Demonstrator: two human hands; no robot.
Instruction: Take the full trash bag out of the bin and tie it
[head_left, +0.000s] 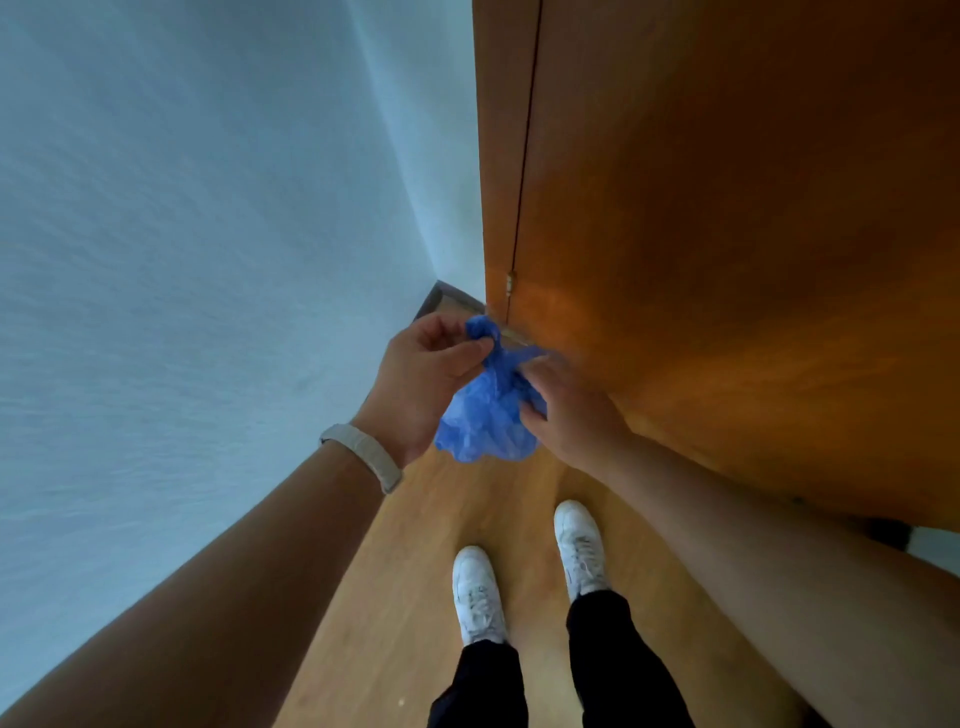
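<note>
A small blue plastic trash bag (483, 415) hangs in the air in front of me, above the wooden floor. Its neck is gathered and twisted at the top. My left hand (421, 379), with a pale watch band on the wrist, pinches the twisted top of the bag between thumb and fingers. My right hand (566, 410) grips the bag's right side and a loose flap of plastic next to the neck. The bin is not in view.
A white wall (182, 260) runs along the left. A brown wooden door (727, 234) with a hinge (510, 283) stands close on the right. My feet in white sneakers (530, 577) stand on the wood floor (395, 597) below the bag.
</note>
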